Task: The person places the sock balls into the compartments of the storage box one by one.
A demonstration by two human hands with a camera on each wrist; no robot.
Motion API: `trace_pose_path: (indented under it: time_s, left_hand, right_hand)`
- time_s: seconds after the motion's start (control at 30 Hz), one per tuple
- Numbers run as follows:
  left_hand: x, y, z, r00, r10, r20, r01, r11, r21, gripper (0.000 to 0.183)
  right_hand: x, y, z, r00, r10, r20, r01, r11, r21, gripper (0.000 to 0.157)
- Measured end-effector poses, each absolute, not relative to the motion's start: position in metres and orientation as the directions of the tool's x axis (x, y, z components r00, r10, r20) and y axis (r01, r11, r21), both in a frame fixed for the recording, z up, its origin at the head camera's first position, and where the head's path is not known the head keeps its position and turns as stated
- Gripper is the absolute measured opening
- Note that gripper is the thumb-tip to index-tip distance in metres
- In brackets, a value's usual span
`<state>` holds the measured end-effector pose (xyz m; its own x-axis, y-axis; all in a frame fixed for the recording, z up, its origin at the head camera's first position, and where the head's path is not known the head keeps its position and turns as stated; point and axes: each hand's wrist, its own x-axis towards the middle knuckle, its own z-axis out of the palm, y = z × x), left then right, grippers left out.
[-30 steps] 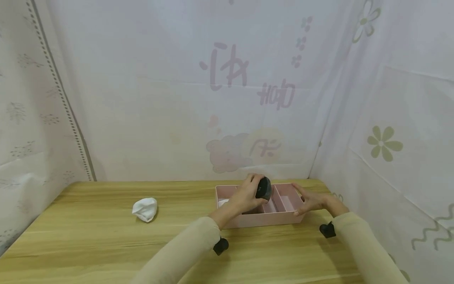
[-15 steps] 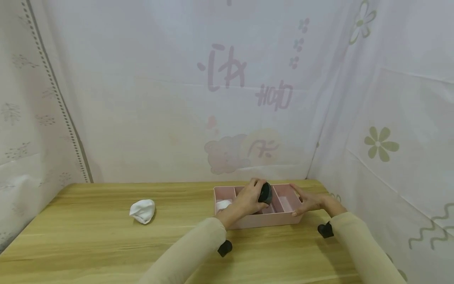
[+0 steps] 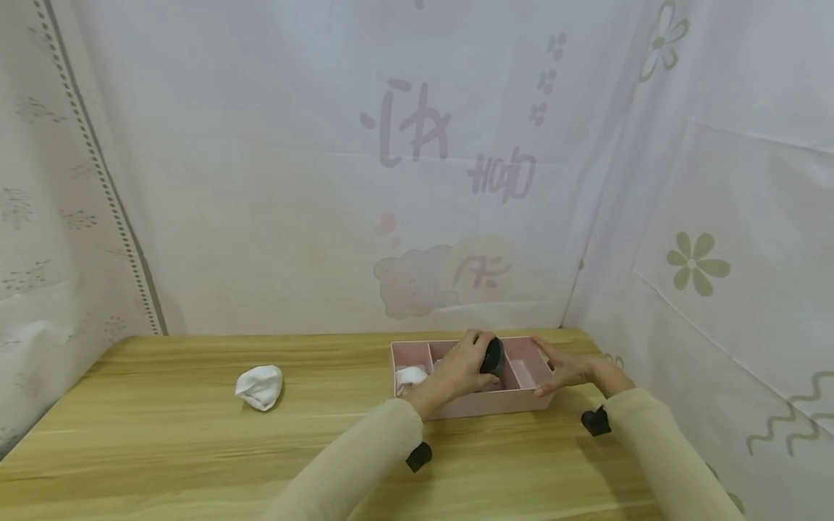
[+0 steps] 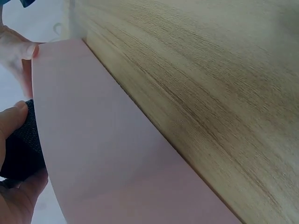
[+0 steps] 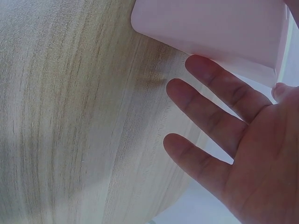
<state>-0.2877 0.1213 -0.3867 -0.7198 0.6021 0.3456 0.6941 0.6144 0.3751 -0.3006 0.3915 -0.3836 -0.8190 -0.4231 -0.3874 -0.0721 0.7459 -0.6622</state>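
My left hand holds a small black object partly down inside a pink divided box. In the left wrist view the black thing has a rough, fabric-like face, pinched between thumb and fingers; its kind is unclear. At the box's right end my right hand grips the corners with thumb and forefinger. Three other fingers stretch out straight below the box end in the right wrist view. A crumpled white cloth lies in the leftmost compartment. My left hand hides much of the middle compartments.
Another crumpled white cloth piece lies on the wooden table, left of the box. White patterned curtains hang behind the table and at both sides.
My left hand has lowered the black object deeper into the box and shifted slightly right. More of the white cloth in the left compartment shows. The right hand keeps its hold.
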Motion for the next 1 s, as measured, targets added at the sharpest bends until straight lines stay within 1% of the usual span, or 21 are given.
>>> trace_pose_path:
  time_s: [0.3, 0.43, 0.67, 1.0]
  left_hand:
    - [-0.287, 0.13, -0.392, -0.729, 0.606, 0.317, 0.683, 0.615, 0.394, 0.073]
    - [-0.287, 0.133, -0.395, -0.732, 0.605, 0.313, 0.679, 0.615, 0.4, 0.073]
    - [-0.286, 0.136, -0.397, -0.722, 0.612, 0.323, 0.691, 0.625, 0.362, 0.072]
    - [-0.285, 0.138, -0.396, -0.732, 0.606, 0.311, 0.681, 0.662, 0.312, 0.067]
  right_hand:
    - [-0.299, 0.393, -0.385, -0.807, -0.443, -0.39, -0.054, 0.714, -0.699, 0.123]
    - [-0.298, 0.39, -0.383, -0.809, -0.435, -0.396, -0.057, 0.728, -0.683, 0.123]
    - [-0.298, 0.388, -0.38, -0.825, -0.393, -0.406, -0.043, 0.76, -0.648, 0.123]
    - [-0.299, 0.389, -0.383, -0.822, -0.403, -0.402, -0.021, 0.727, -0.687, 0.122]
